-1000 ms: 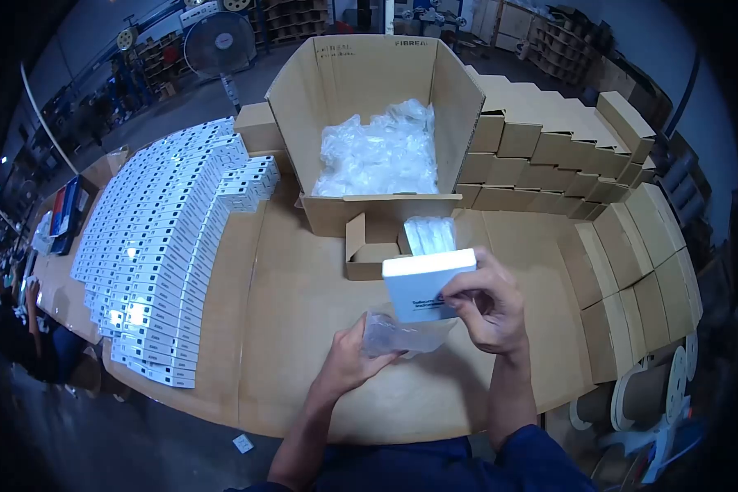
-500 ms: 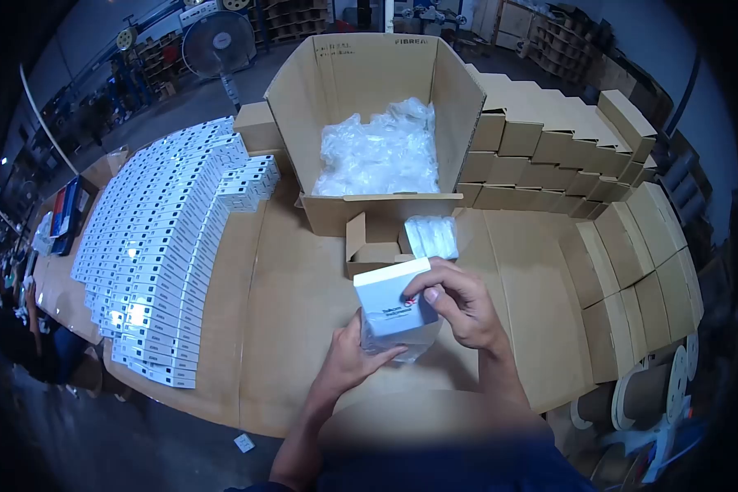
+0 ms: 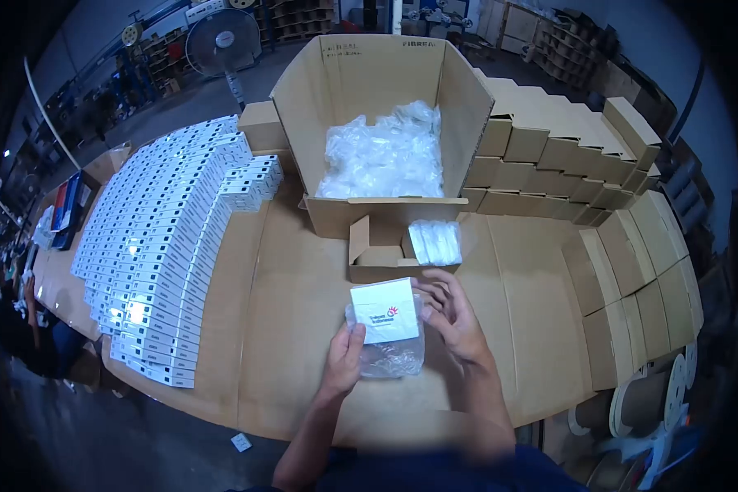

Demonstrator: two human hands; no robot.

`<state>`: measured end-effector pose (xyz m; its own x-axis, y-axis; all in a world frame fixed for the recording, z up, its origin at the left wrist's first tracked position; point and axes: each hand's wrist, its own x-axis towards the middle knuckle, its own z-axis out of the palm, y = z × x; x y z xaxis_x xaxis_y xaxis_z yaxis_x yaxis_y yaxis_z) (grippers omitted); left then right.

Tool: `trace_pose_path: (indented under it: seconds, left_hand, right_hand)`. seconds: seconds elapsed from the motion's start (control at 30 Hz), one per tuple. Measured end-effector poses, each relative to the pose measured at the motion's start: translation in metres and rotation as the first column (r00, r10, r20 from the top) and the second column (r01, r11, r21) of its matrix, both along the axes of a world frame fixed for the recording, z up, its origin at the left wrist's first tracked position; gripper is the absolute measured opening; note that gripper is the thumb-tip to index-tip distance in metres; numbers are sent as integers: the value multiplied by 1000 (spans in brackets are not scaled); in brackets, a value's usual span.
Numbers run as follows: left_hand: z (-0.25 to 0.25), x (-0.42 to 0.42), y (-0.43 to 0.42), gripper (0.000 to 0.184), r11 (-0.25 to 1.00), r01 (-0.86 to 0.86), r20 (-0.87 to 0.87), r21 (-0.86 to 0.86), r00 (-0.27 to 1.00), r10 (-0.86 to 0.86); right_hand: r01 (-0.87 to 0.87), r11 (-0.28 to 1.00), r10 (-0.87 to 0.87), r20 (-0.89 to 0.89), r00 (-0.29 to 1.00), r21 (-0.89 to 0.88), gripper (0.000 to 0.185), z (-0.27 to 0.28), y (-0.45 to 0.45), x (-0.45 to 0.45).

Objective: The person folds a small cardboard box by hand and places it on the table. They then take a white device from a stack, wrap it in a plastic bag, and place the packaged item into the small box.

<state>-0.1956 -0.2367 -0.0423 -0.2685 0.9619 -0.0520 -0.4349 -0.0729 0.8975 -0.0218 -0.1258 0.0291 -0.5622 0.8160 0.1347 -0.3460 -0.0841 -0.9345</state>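
Note:
My left hand (image 3: 346,361) grips a small white box (image 3: 383,312) from its left side, thumb across the front. The box bears a red logo with dark lettering, and its lower part sits in a clear plastic bag (image 3: 392,361). Beside the right edge of the box is my right hand (image 3: 457,324), fingers parted and curved; whether its thumb touches the bag I cannot tell. Just beyond stands a small open carton (image 3: 377,266) holding a row of white boxes in clear plastic (image 3: 435,243) at its right end.
A large open carton (image 3: 299,107) full of clear plastic bags (image 3: 381,152) stands at the back. Stacked white boxes (image 3: 164,238) cover the left side. Brown cartons (image 3: 541,148) are piled at the back right, with more cartons (image 3: 640,279) along the right edge.
My right hand has come off the top of the white box and moved to its right side. The box has lowered slightly and now shows its logo face more squarely.

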Motion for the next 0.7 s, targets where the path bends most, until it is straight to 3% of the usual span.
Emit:
trace_pose_path:
  seconds: [0.03,0.13,0.17,0.3,0.63,0.7]
  left_hand:
    - [-1,0,1,43,1000,-20,4,-3,1000,20]
    - [-7,-5,4,43,999,-32,-65,21,997,33]
    - [-7,-6,5,43,999,-30,-101,16,994,31]
    - [-10,-10,7,43,999,-37,-210,23,977,41]
    - [13,-7,9,57,984,-93,-409,151,900,148]
    - [21,-6,7,57,985,-73,-356,156,926,125]
  right_hand:
    - [56,991,-63,-54,997,-125,35,1,-6,-1]
    - [80,972,-92,-44,995,-223,31,-39,-19,2]
    - [101,955,-137,-113,984,-278,23,-44,-25,-2]
    - [207,937,-240,-91,966,-280,9,-37,-31,-13]
    - [252,941,-287,-138,948,-226,11,-39,-34,-17]
    - [228,947,-271,-182,945,-228,11,-45,-36,-17]
